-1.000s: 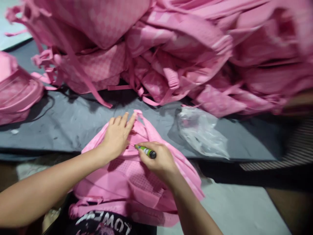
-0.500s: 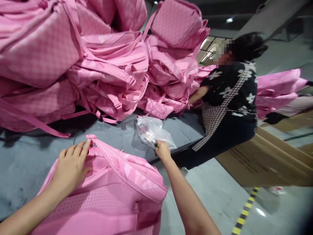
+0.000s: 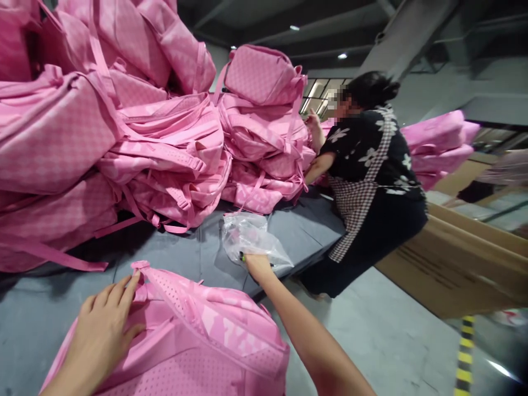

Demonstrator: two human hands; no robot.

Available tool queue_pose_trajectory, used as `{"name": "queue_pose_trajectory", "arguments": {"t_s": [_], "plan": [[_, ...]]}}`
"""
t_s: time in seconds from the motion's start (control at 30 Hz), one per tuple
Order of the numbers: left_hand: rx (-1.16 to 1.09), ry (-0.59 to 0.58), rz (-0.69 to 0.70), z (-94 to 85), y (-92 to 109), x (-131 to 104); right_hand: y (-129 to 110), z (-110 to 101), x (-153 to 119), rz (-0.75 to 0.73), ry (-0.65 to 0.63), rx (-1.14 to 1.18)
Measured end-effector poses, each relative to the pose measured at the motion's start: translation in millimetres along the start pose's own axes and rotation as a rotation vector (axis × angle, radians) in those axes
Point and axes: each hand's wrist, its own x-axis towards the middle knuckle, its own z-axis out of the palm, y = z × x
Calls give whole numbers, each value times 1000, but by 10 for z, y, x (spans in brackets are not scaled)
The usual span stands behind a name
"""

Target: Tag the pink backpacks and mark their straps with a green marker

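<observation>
A pink backpack [image 3: 198,341] lies in front of me, partly over the edge of the dark grey table [image 3: 181,247]. My left hand [image 3: 103,330] rests flat on its upper part, fingers spread near the top loop. My right hand [image 3: 258,267] reaches out to a crumpled clear plastic bag [image 3: 251,239] on the table and still grips a green and black marker [image 3: 243,257], only its tip showing by the bag's lower edge.
A tall heap of pink backpacks [image 3: 136,132] covers the back of the table. A co-worker in a black flowered top and checked apron [image 3: 367,181] leans on the table's right end. A large cardboard box [image 3: 457,264] and yellow-black floor tape [image 3: 464,352] lie to the right.
My right hand left the backpack with the marker and went out to the plastic bag. My view swung up and right, bringing the co-worker into sight.
</observation>
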Motion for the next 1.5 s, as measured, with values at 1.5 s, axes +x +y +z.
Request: {"name": "queue_pose_trajectory", "arguments": {"t_s": [1.5], "plan": [[-180,-19,-10,-318,-6,-148,-114,-407,-799,-8,199,-39]]}}
